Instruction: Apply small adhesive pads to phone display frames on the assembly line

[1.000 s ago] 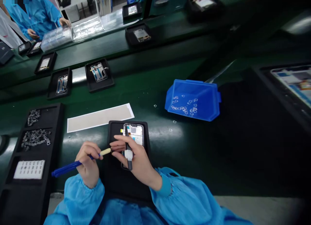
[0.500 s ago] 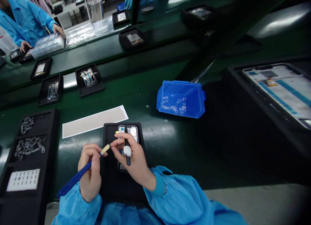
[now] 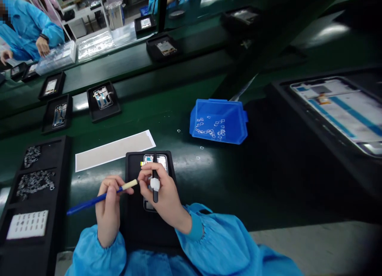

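Between the thumb and fingers of my left hand (image 3: 109,206) is a blue pen-like tool (image 3: 92,203) with a cream tip, lying nearly level. My right hand (image 3: 162,192) holds black tweezers (image 3: 155,174) with a white wrap round the middle. Its thumb and forefinger come together at the end of the cream tip; anything small between them is too tiny to make out. Beneath my right hand, partly covered by it, an opened phone (image 3: 162,161) with a yellow tab rests in a black tray (image 3: 134,224).
A blue bin (image 3: 222,109) of small white pieces stands right, with a few pieces loose beside it. Left is a compartment tray (image 3: 61,176) of small parts. A pale strip sheet (image 3: 115,150) lies behind the phone tray. Other phones in trays line the bench; a co-worker (image 3: 30,21) sits far left.
The blue tool has swung from a steep slant to nearly level in my left hand. My right hand has barely shifted. The co-worker's hands have moved left, off the clear packs.
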